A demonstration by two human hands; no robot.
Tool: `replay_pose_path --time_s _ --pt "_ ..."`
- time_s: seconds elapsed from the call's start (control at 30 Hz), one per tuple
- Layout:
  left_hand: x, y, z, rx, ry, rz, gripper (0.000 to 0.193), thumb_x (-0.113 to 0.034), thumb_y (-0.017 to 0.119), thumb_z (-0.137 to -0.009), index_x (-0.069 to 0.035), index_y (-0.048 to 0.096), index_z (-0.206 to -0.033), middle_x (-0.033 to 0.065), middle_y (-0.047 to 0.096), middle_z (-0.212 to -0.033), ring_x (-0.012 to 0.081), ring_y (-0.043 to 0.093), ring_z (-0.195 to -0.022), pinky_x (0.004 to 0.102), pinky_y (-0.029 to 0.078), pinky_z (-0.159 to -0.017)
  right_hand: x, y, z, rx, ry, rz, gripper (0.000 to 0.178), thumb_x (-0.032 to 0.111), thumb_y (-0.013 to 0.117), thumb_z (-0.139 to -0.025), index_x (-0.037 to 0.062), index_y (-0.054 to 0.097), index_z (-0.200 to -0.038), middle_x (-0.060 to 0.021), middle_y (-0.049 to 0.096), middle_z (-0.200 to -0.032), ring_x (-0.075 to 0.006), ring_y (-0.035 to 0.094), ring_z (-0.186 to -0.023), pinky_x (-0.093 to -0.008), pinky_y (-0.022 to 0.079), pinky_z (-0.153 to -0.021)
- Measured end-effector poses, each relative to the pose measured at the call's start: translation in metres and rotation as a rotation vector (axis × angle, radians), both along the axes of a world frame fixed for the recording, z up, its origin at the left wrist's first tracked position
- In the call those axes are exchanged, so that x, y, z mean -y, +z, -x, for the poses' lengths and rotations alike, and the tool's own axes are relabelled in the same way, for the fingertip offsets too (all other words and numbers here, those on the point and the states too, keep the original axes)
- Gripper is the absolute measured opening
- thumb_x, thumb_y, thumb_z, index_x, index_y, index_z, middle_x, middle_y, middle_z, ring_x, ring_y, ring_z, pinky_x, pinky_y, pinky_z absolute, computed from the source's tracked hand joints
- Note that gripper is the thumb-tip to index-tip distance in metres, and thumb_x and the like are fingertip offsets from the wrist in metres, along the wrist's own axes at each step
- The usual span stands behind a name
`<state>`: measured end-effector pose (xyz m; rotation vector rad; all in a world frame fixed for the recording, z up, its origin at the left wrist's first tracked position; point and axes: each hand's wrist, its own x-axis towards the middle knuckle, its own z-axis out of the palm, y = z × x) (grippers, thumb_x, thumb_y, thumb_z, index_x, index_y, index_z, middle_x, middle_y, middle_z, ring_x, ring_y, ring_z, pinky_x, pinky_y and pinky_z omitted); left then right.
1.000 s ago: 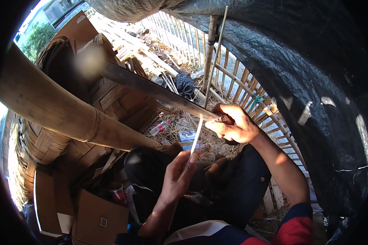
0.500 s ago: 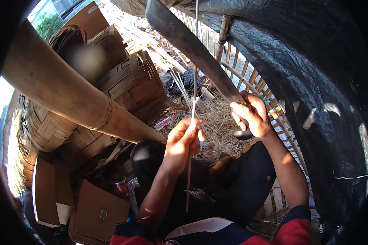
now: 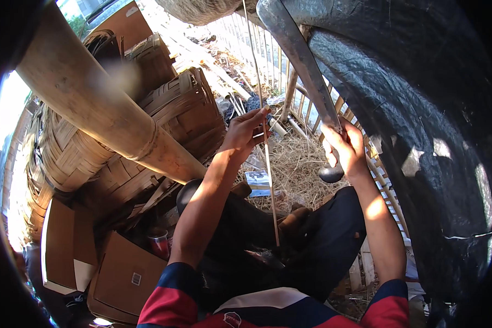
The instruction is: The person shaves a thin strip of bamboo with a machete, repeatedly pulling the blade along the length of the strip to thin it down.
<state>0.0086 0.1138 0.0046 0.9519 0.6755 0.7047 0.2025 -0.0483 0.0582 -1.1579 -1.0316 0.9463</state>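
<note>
A long, thin bamboo strip (image 3: 269, 175) runs nearly upright before me, its lower end above my lap. My left hand (image 3: 247, 133) is closed on it, pinching it between thumb and fingers with the arm reached forward. In my right hand (image 3: 344, 146) is a machete; the fingers wrap its handle, whose dark rounded end (image 3: 331, 175) shows below them. The machete's broad dark blade (image 3: 299, 54) slants up and to the left, a little to the right of the strip and apart from it.
A thick bamboo pole (image 3: 106, 112) slants across the left, before woven bamboo baskets (image 3: 175, 109). Cardboard boxes (image 3: 123, 273) and a plastic cup (image 3: 158, 243) stand at lower left. Thin shavings (image 3: 298, 169) cover the ground. Black plastic sheeting (image 3: 410, 109) hangs at right beside a bamboo slat fence.
My left hand has moved forward along with the bamboo strip, whose lower end has risen. The machete has shifted slightly right and stands steeper. The view has shifted a little.
</note>
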Motion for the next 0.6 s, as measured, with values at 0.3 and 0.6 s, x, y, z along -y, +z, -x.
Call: replay_pose_path --time_s 0.3,0.6 --pt "0.007 0.007 -0.001 0.011 0.042 0.017 0.026 -0.025 0.063 -0.092 -0.006 0.066 -0.111 -0.0046 0.058 -0.08 0.0095 0.058 -0.069 0.0243 0.05 -0.063 -0.015 -0.007 0.006 0.055 -0.046 0.089 0.021 0.016 0.072 -0.084 0.0044 0.056 -0.09 0.0009 0.053 -0.062 -0.0047 0.044 -0.042 -0.0221 0.034 -0.036" --pt "0.008 0.011 -0.001 0.052 0.013 -0.005 0.026 -0.026 0.064 -0.091 -0.008 0.068 -0.11 -0.0011 0.063 -0.091 0.0107 0.06 -0.076 0.0277 0.052 -0.073 -0.016 -0.001 0.003 0.075 -0.105 0.076 0.018 0.014 0.067 -0.087 0.002 0.054 -0.089 -0.0006 0.052 -0.06 -0.0074 0.046 -0.042 -0.0237 0.036 -0.037"
